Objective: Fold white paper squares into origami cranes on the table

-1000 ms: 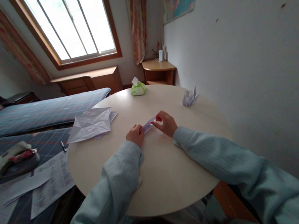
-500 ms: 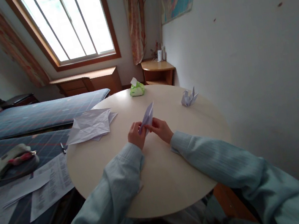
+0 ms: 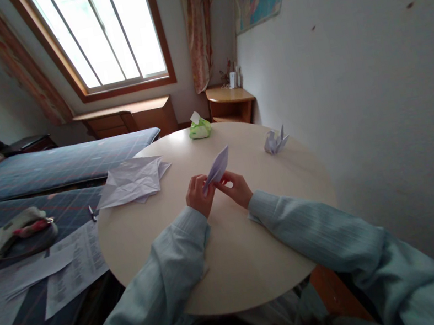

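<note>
A pale folded sheet of paper is held up above the round table, its pointed end tilted away to the upper right. My left hand is closed on its lower left part. With thumb and forefinger, my right hand pinches the lower edge near the same corner. The fingers hide the near end of the folds. Farther off on the right stands a folded paper figure with upright points. Creased white sheets lie in a pile at the table's left edge.
The cream round table carries a green tissue pack at its far edge. Left of it is a bed with a bag, printed papers and a pen. A white wall rises on the right.
The folded paper has tipped farther to the right, showing more of its broad face. Both hands keep hold of it in nearly the same place.
</note>
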`<state>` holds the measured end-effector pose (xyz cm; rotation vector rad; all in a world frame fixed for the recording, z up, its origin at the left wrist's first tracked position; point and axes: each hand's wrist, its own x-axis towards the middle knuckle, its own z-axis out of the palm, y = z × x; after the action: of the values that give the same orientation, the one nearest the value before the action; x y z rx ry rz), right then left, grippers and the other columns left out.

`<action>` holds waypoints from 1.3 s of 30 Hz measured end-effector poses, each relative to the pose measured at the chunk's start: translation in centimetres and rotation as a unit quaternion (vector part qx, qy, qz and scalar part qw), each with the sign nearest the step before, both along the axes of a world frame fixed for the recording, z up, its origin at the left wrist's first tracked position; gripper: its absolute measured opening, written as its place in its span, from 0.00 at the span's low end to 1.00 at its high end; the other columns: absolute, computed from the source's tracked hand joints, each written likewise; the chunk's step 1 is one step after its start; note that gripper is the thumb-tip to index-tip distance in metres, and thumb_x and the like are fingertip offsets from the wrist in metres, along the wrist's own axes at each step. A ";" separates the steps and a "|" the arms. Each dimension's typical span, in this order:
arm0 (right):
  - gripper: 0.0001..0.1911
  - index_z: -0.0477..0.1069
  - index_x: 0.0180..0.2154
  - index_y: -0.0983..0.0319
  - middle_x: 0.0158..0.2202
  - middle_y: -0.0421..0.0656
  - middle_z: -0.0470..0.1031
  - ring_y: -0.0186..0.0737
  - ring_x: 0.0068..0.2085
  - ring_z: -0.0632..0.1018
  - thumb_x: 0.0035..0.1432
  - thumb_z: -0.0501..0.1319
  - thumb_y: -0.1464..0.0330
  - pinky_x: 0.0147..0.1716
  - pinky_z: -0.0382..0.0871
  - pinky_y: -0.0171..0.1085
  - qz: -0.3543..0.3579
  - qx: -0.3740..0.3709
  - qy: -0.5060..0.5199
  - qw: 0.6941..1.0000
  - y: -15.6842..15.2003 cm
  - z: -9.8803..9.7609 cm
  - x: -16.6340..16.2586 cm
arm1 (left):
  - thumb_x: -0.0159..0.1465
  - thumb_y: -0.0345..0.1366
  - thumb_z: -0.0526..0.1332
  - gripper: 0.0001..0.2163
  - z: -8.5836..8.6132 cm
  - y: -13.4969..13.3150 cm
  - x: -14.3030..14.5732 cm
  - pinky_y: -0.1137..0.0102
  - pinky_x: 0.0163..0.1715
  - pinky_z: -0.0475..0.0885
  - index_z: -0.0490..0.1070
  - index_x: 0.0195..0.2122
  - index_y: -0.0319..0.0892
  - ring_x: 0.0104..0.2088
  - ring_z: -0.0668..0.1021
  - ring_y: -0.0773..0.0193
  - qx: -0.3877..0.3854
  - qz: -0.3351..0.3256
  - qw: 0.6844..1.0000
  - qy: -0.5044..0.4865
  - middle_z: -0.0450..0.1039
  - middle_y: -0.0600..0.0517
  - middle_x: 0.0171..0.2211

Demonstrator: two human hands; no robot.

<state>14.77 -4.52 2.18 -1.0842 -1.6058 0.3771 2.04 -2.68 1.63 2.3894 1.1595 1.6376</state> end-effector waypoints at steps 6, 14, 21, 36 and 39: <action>0.08 0.69 0.28 0.61 0.32 0.42 0.68 0.33 0.33 0.69 0.49 0.55 0.64 0.29 0.66 0.33 0.027 0.042 -0.002 0.999 0.0 0.2 0.2 | 0.55 0.32 0.52 0.04 -0.1 0.1 0.0 0.74 0.33 0.67 0.61 0.32 0.41 0.34 0.70 0.68 -0.006 -0.016 1.000 0.006 0.66 0.50 0.33; 0.09 0.66 0.30 0.61 0.27 0.41 0.70 0.33 0.30 0.71 0.47 0.58 0.63 0.32 0.68 0.35 0.025 0.026 0.060 0.998 0.0 -0.4 0.1 | 0.55 0.33 0.52 0.04 -0.1 0.1 -0.1 0.74 0.33 0.68 0.62 0.32 0.41 0.34 0.71 0.68 -0.012 -0.030 0.999 -0.007 0.68 0.50 0.32; 0.08 0.67 0.29 0.60 0.30 0.41 0.68 0.33 0.33 0.70 0.49 0.56 0.62 0.33 0.68 0.34 0.034 0.013 0.087 0.996 0.4 -0.3 0.5 | 0.54 0.35 0.53 0.06 0.2 -0.1 0.1 0.77 0.26 0.69 0.64 0.31 0.40 0.28 0.72 0.71 -0.060 -0.038 0.995 -0.070 0.70 0.52 0.28; 0.13 0.70 0.28 0.61 0.39 0.43 0.65 0.34 0.38 0.70 0.39 0.62 0.60 0.35 0.68 0.34 0.115 -0.070 0.172 0.976 0.7 0.1 0.7 | 0.53 0.38 0.55 0.09 0.0 -0.1 0.6 0.77 0.22 0.70 0.64 0.32 0.40 0.26 0.73 0.70 -0.198 -0.060 0.967 -0.146 0.72 0.51 0.28; 0.13 0.70 0.27 0.62 0.36 0.42 0.68 0.35 0.38 0.70 0.39 0.62 0.60 0.36 0.68 0.36 0.118 -0.094 0.195 0.969 0.8 0.1 0.7 | 0.54 0.37 0.54 0.08 0.0 -0.3 0.4 0.76 0.25 0.71 0.65 0.33 0.40 0.27 0.74 0.70 -0.153 -0.046 0.981 -0.106 0.72 0.52 0.29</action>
<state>15.44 -3.76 2.32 -0.8896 -1.3635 0.8628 2.48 -2.97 1.68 1.9985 1.1483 1.5126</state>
